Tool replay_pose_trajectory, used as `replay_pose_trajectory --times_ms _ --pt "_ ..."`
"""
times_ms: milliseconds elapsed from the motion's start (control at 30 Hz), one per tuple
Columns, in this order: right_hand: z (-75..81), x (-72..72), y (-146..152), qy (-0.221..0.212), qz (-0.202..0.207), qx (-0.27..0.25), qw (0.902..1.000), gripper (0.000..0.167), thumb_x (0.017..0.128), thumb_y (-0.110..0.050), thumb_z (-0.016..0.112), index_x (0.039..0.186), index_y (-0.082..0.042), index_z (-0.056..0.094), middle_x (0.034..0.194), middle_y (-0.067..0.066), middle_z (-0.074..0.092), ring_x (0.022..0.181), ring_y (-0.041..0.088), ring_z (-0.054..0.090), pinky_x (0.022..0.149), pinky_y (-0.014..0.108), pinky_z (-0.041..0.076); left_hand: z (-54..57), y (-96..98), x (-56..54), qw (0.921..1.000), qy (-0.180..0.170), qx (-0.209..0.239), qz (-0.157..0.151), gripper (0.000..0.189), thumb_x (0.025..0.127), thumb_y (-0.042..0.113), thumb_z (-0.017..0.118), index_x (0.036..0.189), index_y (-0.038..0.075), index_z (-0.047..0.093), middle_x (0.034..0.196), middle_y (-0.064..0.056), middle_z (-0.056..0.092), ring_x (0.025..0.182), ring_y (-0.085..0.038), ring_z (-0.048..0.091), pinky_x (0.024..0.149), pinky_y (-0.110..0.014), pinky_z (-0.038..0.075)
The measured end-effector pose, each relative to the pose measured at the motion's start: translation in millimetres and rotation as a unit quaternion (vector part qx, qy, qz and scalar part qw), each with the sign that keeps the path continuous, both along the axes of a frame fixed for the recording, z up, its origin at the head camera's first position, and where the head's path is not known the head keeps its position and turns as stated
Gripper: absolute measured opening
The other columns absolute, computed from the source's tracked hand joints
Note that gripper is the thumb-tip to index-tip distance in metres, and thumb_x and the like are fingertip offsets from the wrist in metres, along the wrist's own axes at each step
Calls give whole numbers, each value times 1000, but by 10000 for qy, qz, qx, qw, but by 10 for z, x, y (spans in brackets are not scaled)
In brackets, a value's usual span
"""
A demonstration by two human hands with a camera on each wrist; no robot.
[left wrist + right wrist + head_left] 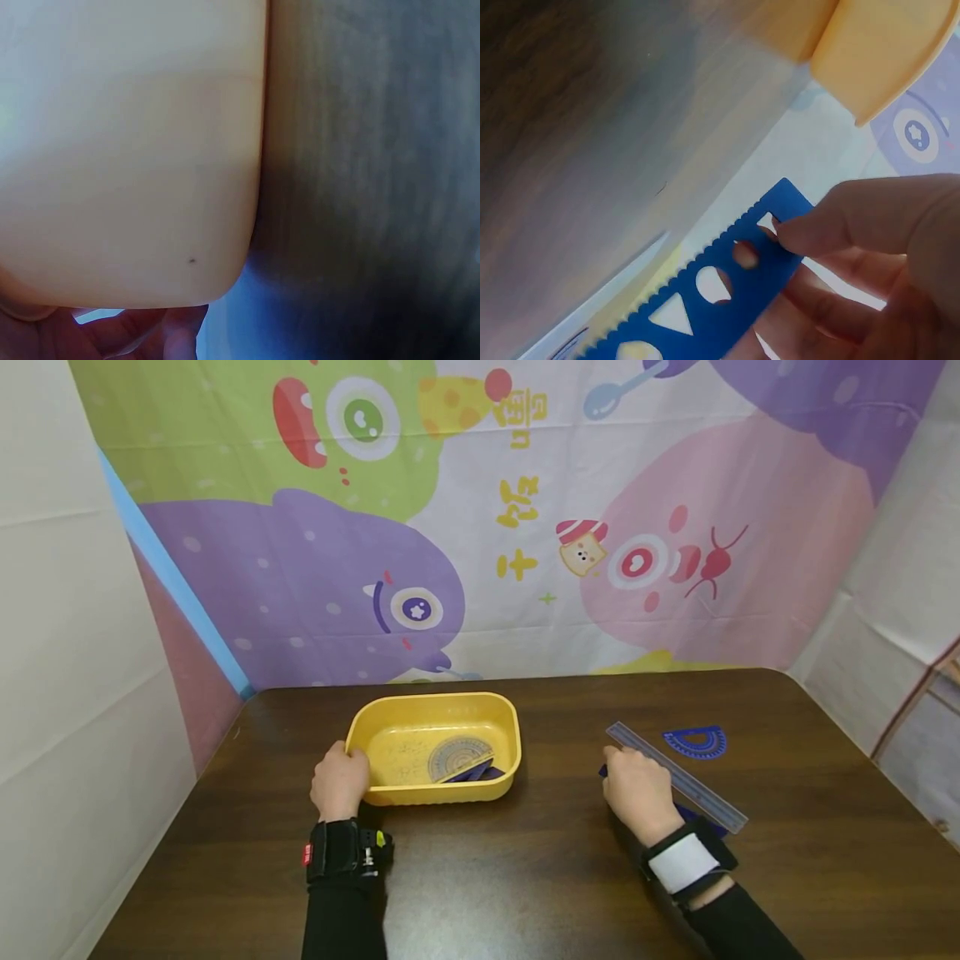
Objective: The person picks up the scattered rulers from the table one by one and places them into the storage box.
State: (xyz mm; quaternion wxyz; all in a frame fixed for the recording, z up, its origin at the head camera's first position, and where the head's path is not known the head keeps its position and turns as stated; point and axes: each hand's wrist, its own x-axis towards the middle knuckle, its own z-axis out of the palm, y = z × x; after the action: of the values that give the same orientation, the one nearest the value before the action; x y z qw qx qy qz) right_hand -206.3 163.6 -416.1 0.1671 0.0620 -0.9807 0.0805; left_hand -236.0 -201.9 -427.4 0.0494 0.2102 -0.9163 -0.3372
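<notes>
My left hand (340, 779) grips the left end of a yellow plastic basin (393, 752); in the left wrist view its fingers (127, 337) curl by the basin wall. Inside the basin lie a clear protractor (457, 753) and dark blue pieces (491, 772), partly overlapped. To the right, my right hand (640, 789) pinches a blue stencil ruler (724, 322) between thumb and fingers near one end. This ruler has a scalloped edge and cut-out shapes; the hand hides much of it in the head view. Beside it lies a clear straight ruler (690, 787).
A blue protractor (717, 745) lies on the brown table (495, 877), beyond the clear ruler. Behind the table's back edge hangs a cartoon-printed curtain (517, 635). White cloth walls (97, 635) stand on both sides.
</notes>
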Motion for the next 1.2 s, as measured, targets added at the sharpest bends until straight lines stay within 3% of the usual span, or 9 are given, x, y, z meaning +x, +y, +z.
replay_pose_trajectory --times_ms 367,833,1200 --pt "15 -23 -142 484 278 -24 9984 13 70 -4 64 82 -8 67 74 11 58 68 34 59 52 46 45 32 9 -20 10000 43 -10 -38 40 92 23 29 119 0 48 106 -25 56 87 -39 54 70 -50 41" --pt "123 -36 -330 912 698 62 9934 16 72 -8 66 87 -12 70 77 5 61 72 26 58 62 40 44 35 29 -15 10000 36 58 -16 39 93 23 29 118 1 49 103 -23 56 84 -36 53 68 -46 40" --pt "198 -18 -511 1247 1122 9 9858 16 74 -5 67 87 -14 71 77 2 62 71 22 57 60 34 41 15 13 0 10000 -13 -9 2 39 92 23 29 118 1 48 106 -25 56 88 -39 54 69 -49 41"
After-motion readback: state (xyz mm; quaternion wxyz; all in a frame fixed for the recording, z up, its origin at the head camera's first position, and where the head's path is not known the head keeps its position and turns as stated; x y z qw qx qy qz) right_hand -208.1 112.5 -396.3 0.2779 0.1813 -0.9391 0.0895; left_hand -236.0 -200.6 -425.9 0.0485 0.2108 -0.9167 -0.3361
